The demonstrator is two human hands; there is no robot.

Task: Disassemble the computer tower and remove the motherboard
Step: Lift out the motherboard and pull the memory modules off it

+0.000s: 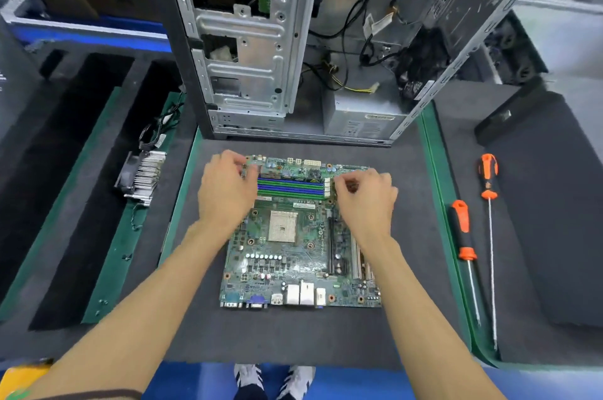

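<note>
The green motherboard lies flat on the dark mat in front of the opened computer tower. Blue and green memory slots run across its far part. My left hand is at the left end of those slots, fingers curled at the latches. At the right end of the slots my right hand has its fingertips bent by the white latches. Whether either hand actually pinches a latch is hidden by the fingers. The bare CPU socket shows between my wrists.
A heatsink with fan and its cable lie on the left mat. Two orange-handled screwdrivers lie to the right. The dark mat has green edging. A dark block sits at the far right.
</note>
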